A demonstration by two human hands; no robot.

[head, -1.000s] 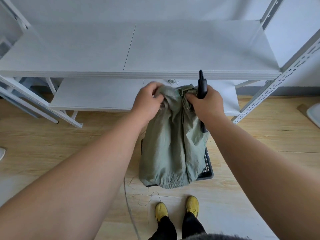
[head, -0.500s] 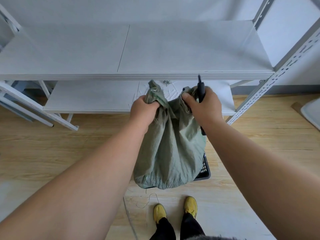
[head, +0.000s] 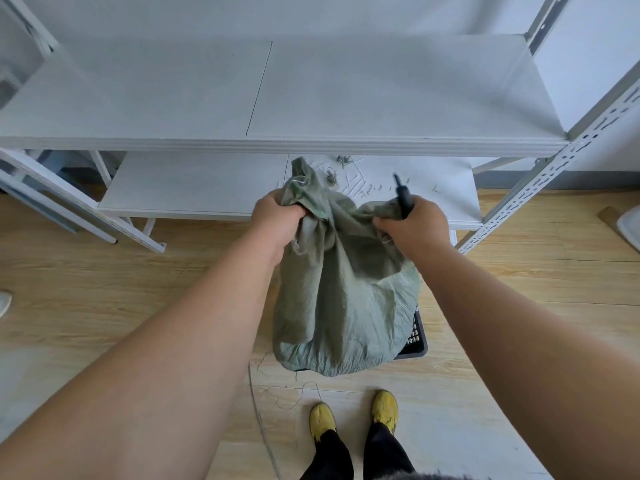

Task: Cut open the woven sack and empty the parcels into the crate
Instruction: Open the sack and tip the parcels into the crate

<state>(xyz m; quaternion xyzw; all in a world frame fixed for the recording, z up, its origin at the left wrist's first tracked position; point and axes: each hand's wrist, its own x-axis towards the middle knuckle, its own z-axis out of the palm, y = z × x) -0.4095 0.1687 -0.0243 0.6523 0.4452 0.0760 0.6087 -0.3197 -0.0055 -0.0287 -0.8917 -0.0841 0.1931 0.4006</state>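
A green woven sack [head: 343,306] hangs in front of me, held up by its top end. My left hand [head: 275,216] grips one bunched corner of the sack. My right hand [head: 414,228] grips the other corner together with a black cutter [head: 402,194] that sticks up out of the fist. Beneath the sack sits a black crate [head: 417,337] on the floor; only its right side shows. The sack's lower end bulges over the crate. No parcels are visible.
A white metal shelf rack [head: 277,98] stands just ahead, with a lower shelf [head: 194,183] carrying thread scraps [head: 330,176]. Loose threads [head: 298,396] lie on the wooden floor near my yellow shoes [head: 353,414]. A rack upright [head: 540,188] slants at right.
Both hands have spread apart and sunk lower, widening the sack's top. The cutter tip now tilts left below the upper shelf edge. The sack bottom has sagged lower.
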